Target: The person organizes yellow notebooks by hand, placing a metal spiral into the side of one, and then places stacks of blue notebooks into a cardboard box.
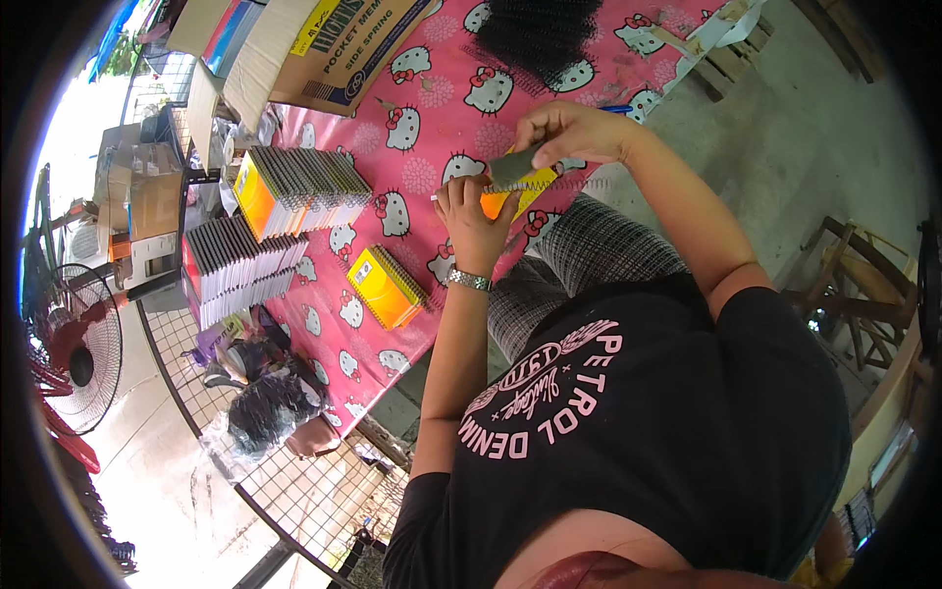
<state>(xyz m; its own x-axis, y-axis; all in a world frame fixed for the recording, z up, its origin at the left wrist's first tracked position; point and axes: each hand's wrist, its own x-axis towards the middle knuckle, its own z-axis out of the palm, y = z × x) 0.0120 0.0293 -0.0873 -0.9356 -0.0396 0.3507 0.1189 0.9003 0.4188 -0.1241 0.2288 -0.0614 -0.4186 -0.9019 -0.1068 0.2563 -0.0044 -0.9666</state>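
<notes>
Near the table's edge, a small yellow-orange notebook lies under my two hands. My left hand is closed on its left end, with the thumb on the cover and a metal watch on the wrist. My right hand pinches a dark grey flat piece, which lies over the notebook's far edge. A thin spiral wire coil runs along the notebook and sticks out past its right end. The right fingertips are partly hidden behind the hand.
Left on the pink patterned table stand two notebook stacks, one beside another. Nearer lie spiral-bound yellow notebooks. A cardboard box and black coils occupy the far side. A blue pen lies beyond my right hand.
</notes>
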